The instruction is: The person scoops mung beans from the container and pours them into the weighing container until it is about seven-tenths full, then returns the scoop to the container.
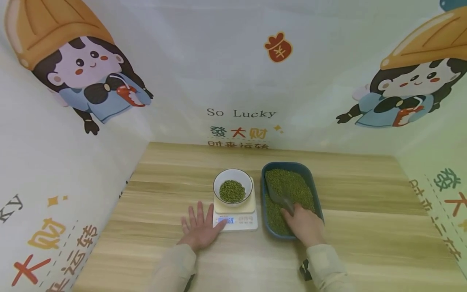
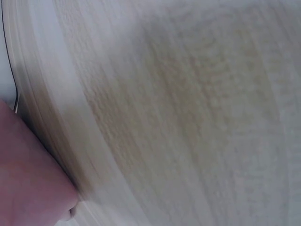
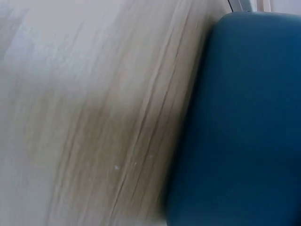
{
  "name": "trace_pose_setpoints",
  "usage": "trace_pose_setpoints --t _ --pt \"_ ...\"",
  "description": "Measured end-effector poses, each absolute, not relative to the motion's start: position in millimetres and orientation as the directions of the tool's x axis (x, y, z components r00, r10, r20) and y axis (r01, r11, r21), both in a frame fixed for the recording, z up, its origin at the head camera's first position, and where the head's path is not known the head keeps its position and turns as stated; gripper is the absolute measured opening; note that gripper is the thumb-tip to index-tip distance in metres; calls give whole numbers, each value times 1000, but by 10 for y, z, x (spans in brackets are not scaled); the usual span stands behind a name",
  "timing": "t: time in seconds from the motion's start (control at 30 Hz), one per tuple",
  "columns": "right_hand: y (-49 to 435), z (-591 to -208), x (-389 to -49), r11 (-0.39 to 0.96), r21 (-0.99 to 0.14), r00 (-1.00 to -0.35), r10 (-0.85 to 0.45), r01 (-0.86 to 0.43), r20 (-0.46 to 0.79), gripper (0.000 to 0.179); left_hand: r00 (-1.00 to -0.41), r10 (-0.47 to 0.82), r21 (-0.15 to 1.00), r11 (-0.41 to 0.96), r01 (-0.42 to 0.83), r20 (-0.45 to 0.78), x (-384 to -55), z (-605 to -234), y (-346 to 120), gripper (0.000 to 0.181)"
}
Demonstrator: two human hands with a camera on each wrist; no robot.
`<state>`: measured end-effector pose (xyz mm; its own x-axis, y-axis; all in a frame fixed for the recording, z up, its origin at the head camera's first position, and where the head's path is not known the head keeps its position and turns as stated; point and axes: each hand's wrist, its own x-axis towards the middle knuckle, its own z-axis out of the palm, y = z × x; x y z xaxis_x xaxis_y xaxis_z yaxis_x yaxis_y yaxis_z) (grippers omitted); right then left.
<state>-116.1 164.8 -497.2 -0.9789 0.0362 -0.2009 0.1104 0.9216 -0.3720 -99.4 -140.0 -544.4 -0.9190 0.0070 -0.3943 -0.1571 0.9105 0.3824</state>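
Observation:
My left hand (image 1: pixel 201 232) lies with fingers spread on the table beside a white kitchen scale (image 1: pixel 238 225), its thumb over the scale's lit display. On the scale's pale platform stands a white bowl (image 1: pixel 221 178) with a dark rim, partly filled with green mung beans (image 1: pixel 232 191). In my right hand (image 1: pixel 305 224) is the handle of a grey scoop (image 1: pixel 281 198), whose head rests among the beans in a blue tub (image 1: pixel 320 202). The left wrist view shows part of the left hand (image 2: pixel 33 174); the right wrist view shows the tub's outer wall (image 3: pixel 244 117).
The wood-grain table (image 1: pixel 365 227) carries the scale and tub side by side, with a narrow gap between them. A printed cloth (image 1: pixel 219 73) with cartoon figures and lettering hangs behind the table and along both sides.

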Motion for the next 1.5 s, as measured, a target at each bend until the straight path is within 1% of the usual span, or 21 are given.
trace_pose_setpoints --t 0.13,0.37,0.6,0.8,1.17,1.5 --pt "1631 -4955 -1178 926 -363 -982 42 109 -186 53 -923 5 372 916 -151 -385 -1013 -5461 -1416 87" --pt "1610 -4935 -1182 929 -352 -981 51 116 -187 44 -919 2 348 926 -147 -393 -1045 -5513 -1438 88" --pt "1595 -4896 -1216 930 -354 -987 44 98 -158 45 -926 2 362 921 -146 -378 -1073 -5471 -1446 87" --pt "1596 -4900 -1222 927 -360 -987 49 101 -151 42 -919 5 369 917 -153 -395 -1062 -5432 -1441 89" --pt "1652 -4943 -1179 932 -349 -989 56 102 -139 49 -918 10 365 919 -148 -397 -1052 -5462 -1410 88" --pt "1639 -4964 -1142 927 -361 -990 61 103 -124 44 -910 23 362 921 -141 -413 -1025 -5455 -1420 89"
